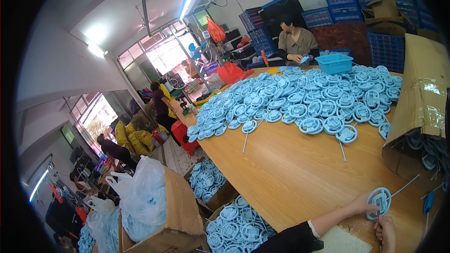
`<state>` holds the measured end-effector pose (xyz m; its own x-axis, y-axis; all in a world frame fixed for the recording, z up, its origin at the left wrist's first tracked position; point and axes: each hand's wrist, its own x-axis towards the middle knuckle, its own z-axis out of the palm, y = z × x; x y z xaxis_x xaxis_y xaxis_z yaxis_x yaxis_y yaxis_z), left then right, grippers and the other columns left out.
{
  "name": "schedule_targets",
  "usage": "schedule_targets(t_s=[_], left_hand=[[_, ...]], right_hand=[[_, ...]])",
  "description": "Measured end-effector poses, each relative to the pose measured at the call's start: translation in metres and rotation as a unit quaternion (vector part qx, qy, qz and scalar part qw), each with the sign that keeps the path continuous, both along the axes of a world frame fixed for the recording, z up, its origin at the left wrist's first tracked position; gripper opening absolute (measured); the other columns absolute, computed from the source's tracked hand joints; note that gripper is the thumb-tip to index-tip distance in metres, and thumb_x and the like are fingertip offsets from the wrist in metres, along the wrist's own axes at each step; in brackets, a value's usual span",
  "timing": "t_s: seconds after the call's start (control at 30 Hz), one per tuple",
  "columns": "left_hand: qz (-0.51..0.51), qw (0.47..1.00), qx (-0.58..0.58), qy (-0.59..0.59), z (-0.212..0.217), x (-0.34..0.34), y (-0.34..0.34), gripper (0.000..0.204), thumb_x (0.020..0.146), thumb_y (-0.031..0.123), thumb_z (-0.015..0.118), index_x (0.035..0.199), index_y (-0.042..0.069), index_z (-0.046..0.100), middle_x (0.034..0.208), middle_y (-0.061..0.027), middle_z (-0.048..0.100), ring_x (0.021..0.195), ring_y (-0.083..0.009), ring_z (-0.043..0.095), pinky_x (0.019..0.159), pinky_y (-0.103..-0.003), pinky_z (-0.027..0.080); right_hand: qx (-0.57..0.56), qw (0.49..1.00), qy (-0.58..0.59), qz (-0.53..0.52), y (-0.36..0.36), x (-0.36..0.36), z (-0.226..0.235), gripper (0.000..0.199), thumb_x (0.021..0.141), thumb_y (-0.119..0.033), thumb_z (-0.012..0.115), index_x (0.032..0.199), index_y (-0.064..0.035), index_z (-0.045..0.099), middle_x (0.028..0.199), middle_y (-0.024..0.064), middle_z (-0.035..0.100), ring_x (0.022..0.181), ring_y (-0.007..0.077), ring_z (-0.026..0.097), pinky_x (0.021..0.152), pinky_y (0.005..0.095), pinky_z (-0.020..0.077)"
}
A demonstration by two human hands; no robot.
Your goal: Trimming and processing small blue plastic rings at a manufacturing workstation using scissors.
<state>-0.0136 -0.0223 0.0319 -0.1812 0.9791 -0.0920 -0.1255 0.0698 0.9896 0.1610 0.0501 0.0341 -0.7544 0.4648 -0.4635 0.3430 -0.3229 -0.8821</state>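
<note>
My left hand, its forearm in a black sleeve, is closed on the edge of a light-blue round plastic part with an open ring rim and a raised block in its middle. A thin pale rod sticks out from it to the upper right. Just beneath, my right hand is closed with its fingertips pinched at the part's lower rim. Whatever lies between those fingertips is too small to make out. Both hands are over the near right of the wooden table. Beyond them spreads a large heap of similar parts.
On the right stands an open cardboard box with more parts. A blue-handled tool lies beside my hands. Boxes of parts sit below the table's left edge. A person works across the table behind a blue basket.
</note>
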Motion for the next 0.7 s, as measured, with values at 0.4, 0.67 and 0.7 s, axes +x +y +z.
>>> schedule_targets(t_s=[0.4,0.67,0.7], left_hand=[[-0.008,1.000,-0.002,0.024,-0.031,-0.001,0.010,0.056,0.067,0.019,0.066,0.114,0.003,0.040,0.103,-0.0083,0.052,0.092,-0.0189,0.050,0.080,-0.030,0.040],[0.108,0.986,-0.115,-0.050,-0.012,-0.103,-0.024,0.038,0.073,0.026,0.062,0.103,0.005,0.050,0.087,-0.0056,0.057,0.072,-0.0125,0.056,0.059,-0.025,0.048],[0.140,0.983,-0.113,-0.042,-0.014,-0.113,-0.026,0.034,0.074,0.026,0.061,0.100,0.006,0.051,0.083,-0.0049,0.057,0.068,-0.0109,0.056,0.056,-0.023,0.047]], right_hand=[[-0.002,1.000,-0.007,-0.013,-0.002,0.007,-0.001,0.031,0.082,-0.029,0.042,0.056,-0.0114,0.044,0.040,-0.0036,0.032,0.029,0.0053,0.024,0.028,0.0204,0.0153],[-0.037,0.999,-0.026,0.023,-0.001,-0.007,-0.001,0.034,0.083,-0.031,0.045,0.060,-0.0063,0.048,0.042,-0.0054,0.032,0.032,0.0046,0.024,0.030,0.0205,0.0157],[-0.031,0.999,-0.031,0.026,-0.001,-0.006,0.001,0.033,0.083,-0.030,0.045,0.060,-0.0057,0.047,0.041,-0.0054,0.031,0.032,0.0044,0.024,0.030,0.0202,0.0161]])
